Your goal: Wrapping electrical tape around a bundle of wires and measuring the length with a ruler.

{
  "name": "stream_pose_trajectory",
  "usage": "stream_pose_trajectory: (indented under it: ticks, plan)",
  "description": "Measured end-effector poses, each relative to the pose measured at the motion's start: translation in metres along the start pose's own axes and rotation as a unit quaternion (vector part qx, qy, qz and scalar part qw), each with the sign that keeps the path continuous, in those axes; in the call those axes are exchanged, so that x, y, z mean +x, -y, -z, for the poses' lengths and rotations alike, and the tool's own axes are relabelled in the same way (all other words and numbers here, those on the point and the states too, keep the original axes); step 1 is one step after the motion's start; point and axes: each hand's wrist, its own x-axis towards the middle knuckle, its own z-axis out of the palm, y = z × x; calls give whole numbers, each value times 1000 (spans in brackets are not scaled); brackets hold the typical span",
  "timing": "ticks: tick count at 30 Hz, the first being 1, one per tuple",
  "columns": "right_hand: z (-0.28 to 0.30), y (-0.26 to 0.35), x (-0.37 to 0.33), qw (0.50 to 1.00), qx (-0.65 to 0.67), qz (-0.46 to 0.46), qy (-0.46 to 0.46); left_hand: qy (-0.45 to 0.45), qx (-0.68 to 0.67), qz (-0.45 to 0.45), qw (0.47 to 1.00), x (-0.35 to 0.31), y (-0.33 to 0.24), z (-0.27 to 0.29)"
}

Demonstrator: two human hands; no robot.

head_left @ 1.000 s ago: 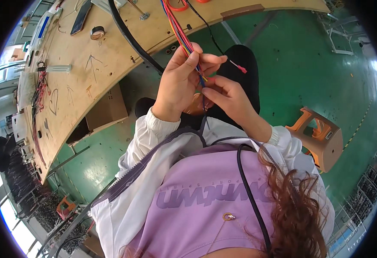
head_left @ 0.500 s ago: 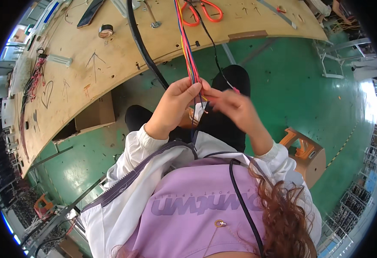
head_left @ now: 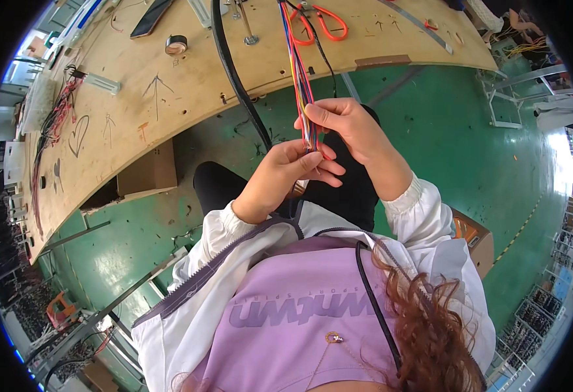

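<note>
My purple shirt (head_left: 286,274) and open white jacket (head_left: 188,291) are closest, with my knees in black trousers (head_left: 216,186) beyond. Above my lap, clear of the counter's near edge, I have the lower end of a bundle of thin multicoloured wires (head_left: 299,78): red, blue, yellow and white strands. My left hand (head_left: 274,175) clamps that end between thumb and forefinger, its other fingers spread apart. Just above it, my right hand (head_left: 358,130) pinches the same bundle, thumb in front and fingertips behind.

To the right, a brown and orange stool (head_left: 477,242) stands on the green floor (head_left: 430,150). Under the wooden counter (head_left: 191,78) sits an open cardboard box (head_left: 148,168). A thick black cable (head_left: 234,75) hangs over the edge, left of the wires. Farther back on the counter lie a tape roll (head_left: 176,44), red-handled scissors (head_left: 346,29) just beside the bundle, and a dark phone (head_left: 151,18).
</note>
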Motion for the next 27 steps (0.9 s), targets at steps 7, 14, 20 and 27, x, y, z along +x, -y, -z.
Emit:
stream_pose_trajectory:
  ticks: [7,14,20,27]
  plan:
    - [-3,1,-4,1000,-2,-5,-4,17,-4,-2,1000,-8,0,-2]
    - [-9,13,-4,999,-50,-1,-10,-133,87,-139,977,-5,-23,32]
    - [-3,15,0,995,-102,1,-4,-137,179,-157,962,25,-49,14]
    - [7,17,-3,996,-74,-44,25,-110,101,-146,978,36,-44,28]
